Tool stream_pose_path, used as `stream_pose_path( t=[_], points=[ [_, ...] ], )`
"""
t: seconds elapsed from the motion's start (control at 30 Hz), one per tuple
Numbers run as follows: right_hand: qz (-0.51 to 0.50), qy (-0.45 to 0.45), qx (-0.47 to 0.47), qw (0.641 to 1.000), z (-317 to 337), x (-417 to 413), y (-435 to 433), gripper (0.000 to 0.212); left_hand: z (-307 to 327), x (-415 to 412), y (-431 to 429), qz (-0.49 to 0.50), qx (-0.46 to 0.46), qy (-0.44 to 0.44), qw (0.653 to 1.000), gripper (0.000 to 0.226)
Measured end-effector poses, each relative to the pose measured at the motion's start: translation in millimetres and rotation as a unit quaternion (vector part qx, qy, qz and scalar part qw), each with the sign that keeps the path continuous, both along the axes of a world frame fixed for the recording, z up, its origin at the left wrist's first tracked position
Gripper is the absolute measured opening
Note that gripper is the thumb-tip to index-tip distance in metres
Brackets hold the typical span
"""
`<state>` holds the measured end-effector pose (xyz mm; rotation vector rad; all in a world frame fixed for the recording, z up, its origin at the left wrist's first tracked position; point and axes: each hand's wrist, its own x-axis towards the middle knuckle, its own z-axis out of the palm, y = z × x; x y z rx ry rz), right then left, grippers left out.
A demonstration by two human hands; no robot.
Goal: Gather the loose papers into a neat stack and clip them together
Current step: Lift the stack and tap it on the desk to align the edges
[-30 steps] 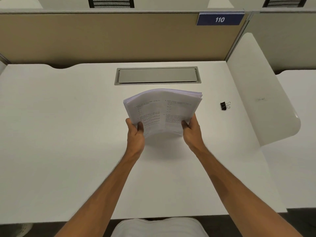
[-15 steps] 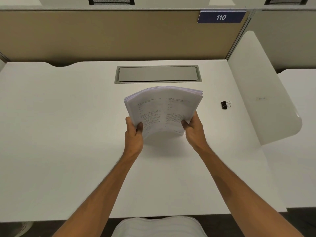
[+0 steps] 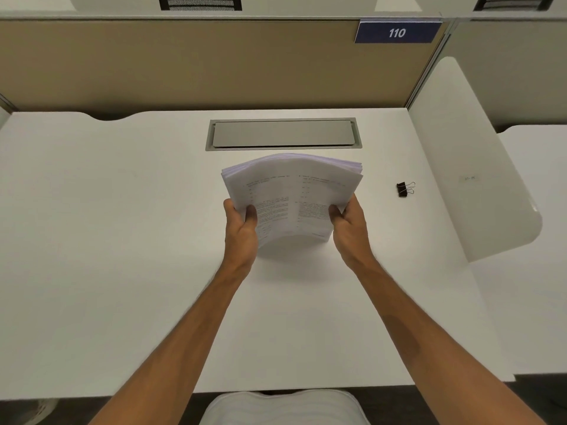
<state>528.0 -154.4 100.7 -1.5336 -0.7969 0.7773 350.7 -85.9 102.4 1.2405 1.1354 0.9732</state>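
Observation:
A thick stack of printed white papers (image 3: 291, 191) stands on its lower edge on the white desk (image 3: 122, 240), bowed toward me. My left hand (image 3: 241, 228) grips its left side and my right hand (image 3: 348, 223) grips its right side, thumbs on the front sheet. The top edges of the sheets are slightly fanned. A small black binder clip (image 3: 404, 189) with silver handles lies on the desk to the right of the stack, apart from both hands.
A grey cable-tray lid (image 3: 283, 134) is set into the desk just behind the stack. A tan partition (image 3: 184, 62) bearing a blue "110" sign (image 3: 397, 32) closes off the back. A white side divider (image 3: 472, 167) bounds the right edge.
The stack has stayed upright between both hands with only a slight shift; the grip is the same. The binder clip has not moved.

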Motion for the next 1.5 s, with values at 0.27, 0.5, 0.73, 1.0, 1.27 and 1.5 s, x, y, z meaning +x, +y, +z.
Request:
stream_pose_path(
  t=[0.27,0.5,0.73,1.0,1.27,1.5],
  points=[
    [-0.003,-0.029,0.000,1.000,-7,2,-2,0.042,-8,-5,-2,0.037,0.052,0.105,0.992,0.025],
    [-0.008,-0.036,-0.009,0.999,-14,5,-3,0.040,-16,-10,-3,0.038,0.082,0.137,0.986,0.031],
    [0.020,-0.051,-0.043,0.998,-12,17,-3,0.036,-10,-22,7,0.066,0.089,0.144,0.983,0.015],
    [0.050,-0.058,-0.028,0.997,-11,29,-15,0.033,-5,-33,8,0.078,0.075,0.107,0.988,0.014],
    [0.071,-0.091,-0.063,0.991,-29,24,-24,0.031,-16,-39,2,0.071,0.060,0.135,0.987,0.015],
    [-0.016,0.000,-0.092,0.996,-29,29,-38,0.060,1,-45,9,0.067,-0.021,0.072,0.995,0.026]
  ],
)
